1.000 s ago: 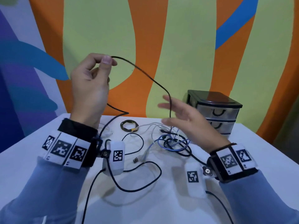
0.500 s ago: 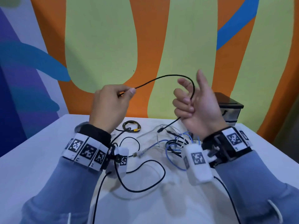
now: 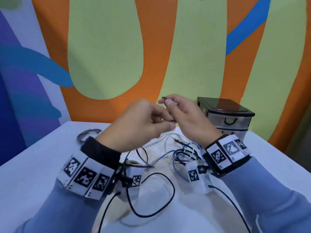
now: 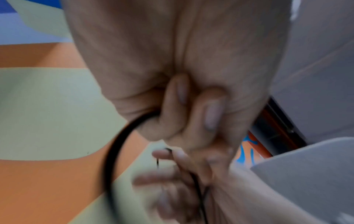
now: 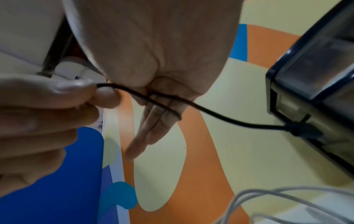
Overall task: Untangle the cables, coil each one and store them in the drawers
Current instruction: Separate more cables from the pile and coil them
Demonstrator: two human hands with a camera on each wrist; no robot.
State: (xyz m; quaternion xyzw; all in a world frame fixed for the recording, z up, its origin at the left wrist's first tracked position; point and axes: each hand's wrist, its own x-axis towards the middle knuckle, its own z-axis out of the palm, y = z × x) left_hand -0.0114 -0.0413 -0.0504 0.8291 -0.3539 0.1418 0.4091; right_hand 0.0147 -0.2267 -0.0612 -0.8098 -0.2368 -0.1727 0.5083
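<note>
Here, right hand (image 3: 186,118) keeps thin black cable (image 5: 220,115) looped round its fingers (image 5: 153,119); left hand (image 3: 139,123) pinches free run just beside, above table (image 3: 33,165). Cable light, limp, probably springy: grip near coil, not plug. Drawer unit (image 3: 227,118) beside.

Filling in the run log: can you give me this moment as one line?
stage: coiling | left hand: pinches black cable | right hand: black cable wound round fingers | drawers: shut | tangle: on table
</note>
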